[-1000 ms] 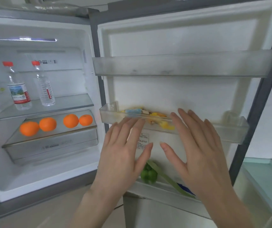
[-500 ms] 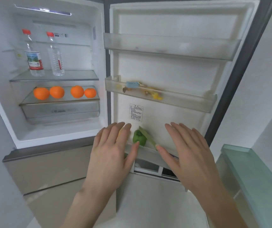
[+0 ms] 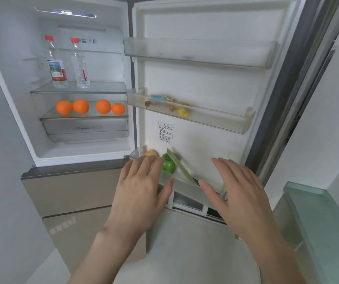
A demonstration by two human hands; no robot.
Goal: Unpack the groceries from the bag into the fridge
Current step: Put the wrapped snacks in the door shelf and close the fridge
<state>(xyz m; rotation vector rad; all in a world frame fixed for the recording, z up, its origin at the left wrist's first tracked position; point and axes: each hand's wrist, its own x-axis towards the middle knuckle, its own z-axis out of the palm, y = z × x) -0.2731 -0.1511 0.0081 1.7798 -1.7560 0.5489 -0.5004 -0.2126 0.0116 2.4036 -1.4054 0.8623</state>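
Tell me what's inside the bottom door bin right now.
The bottom door bin holds a green pepper, a long pale green stalk and an orange-yellow item. The left hand and right hand hide the rest.

Top door bin point(image 3: 201, 56) lies open; 4 oranges point(image 3: 90, 107) crowd the drawer lid.

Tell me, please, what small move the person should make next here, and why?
Probably draw both hands back toward the bag for another item: the left hand and right hand are open and hold nothing, while the green pepper already sits in the bottom door bin.
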